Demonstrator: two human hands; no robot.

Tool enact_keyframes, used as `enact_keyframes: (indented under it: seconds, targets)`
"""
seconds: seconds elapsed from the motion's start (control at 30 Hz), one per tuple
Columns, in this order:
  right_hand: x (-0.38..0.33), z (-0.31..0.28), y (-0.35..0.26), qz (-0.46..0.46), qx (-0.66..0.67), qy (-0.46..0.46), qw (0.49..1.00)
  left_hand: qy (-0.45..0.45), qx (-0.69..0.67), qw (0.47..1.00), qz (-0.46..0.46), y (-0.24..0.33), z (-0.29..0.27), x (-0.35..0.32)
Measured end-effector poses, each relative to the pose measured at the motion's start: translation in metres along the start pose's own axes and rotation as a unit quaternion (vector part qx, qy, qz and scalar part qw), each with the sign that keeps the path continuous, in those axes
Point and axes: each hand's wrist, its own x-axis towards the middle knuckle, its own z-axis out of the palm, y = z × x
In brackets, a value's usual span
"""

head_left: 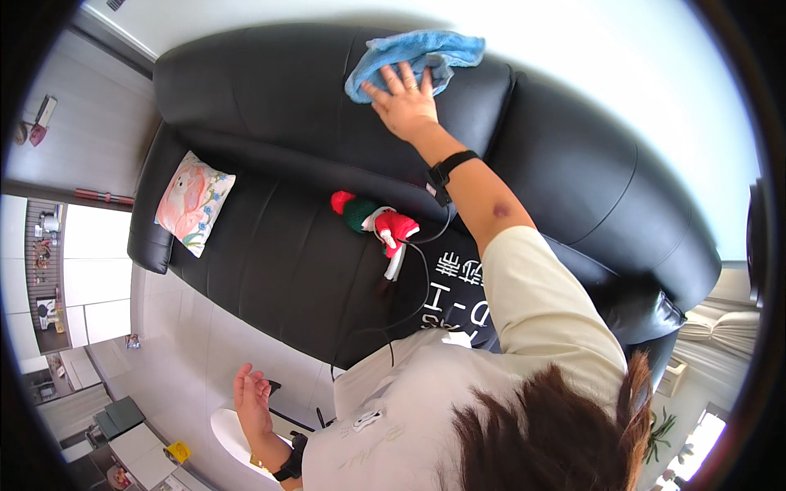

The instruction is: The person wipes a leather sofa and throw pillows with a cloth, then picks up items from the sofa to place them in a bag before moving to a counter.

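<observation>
I see the right hand [407, 105] pressed flat, fingers spread, on a blue cloth [413, 56] atop the black sofa's [270, 254] backrest. The left hand [252, 398] hangs empty, grip loosely wide. A red-and-green toy [372, 219] lies on the seat.

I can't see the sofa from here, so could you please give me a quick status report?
Right hand flat on blue cloth atop black sofa backrest. Left hand empty, open. Plush toy on seat.
</observation>
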Motion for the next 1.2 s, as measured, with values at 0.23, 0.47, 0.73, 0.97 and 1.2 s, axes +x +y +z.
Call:
enact_keyframes:
  seconds: [0.23, 0.47, 0.73, 0.97, 1.2]
  targets:
    - [-0.104, 0.098, -0.009, -0.333, -0.07, -0.168, 0.925, -0.03, 0.028, 0.998, -0.041, 0.005, 0.029, 0.0]
    - [-0.219, 0.096, 0.093, -0.247, -0.093, -0.144, 0.954, -0.097, 0.059, 0.993, -0.022, 0.009, 0.025, 0.019]
    - [-0.077, -0.055, 0.117, 0.064, -0.015, 0.093, 0.994, -0.11, 0.046, 0.993, -0.021, -0.004, 0.025, 0.03]
    - [-0.066, 0.008, -0.007, -0.232, -0.04, -0.143, 0.961, -0.108, 0.105, 0.989, -0.011, -0.001, 0.035, 0.02]
    - [-0.063, 0.084, -0.026, -0.331, -0.08, -0.304, 0.89, -0.084, 0.117, 0.99, -0.013, 0.01, 0.04, 0.018]
